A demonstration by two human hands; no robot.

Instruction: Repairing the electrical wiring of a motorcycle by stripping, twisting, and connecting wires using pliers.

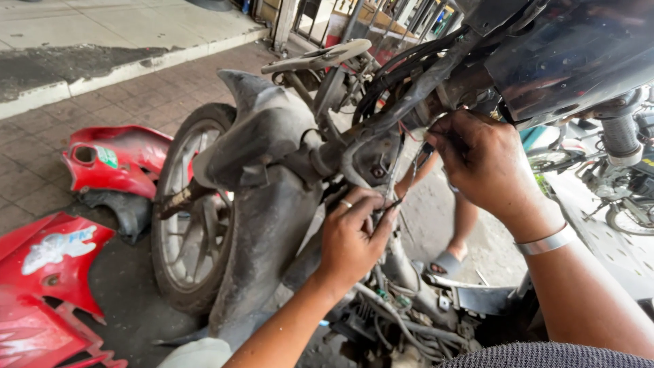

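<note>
Mid wiring work at steering head: left hand (352, 235) pinches thin wire (397, 199), right hand (480, 162) grips connector end (424, 154). Next likely needs steady alignment, gentle pull.

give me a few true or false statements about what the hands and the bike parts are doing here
1. The left hand pinches a thin wire below the steering head. True.
2. The right hand wears a metal bracelet at the wrist. True.
3. The red panels are mounted on the motorcycle. False: they lie on the ground beside the front wheel.
4. The front wheel has been taken off. False: it sits in the fork under the grey mudguard.
5. The left hand wears a ring. True.
</note>
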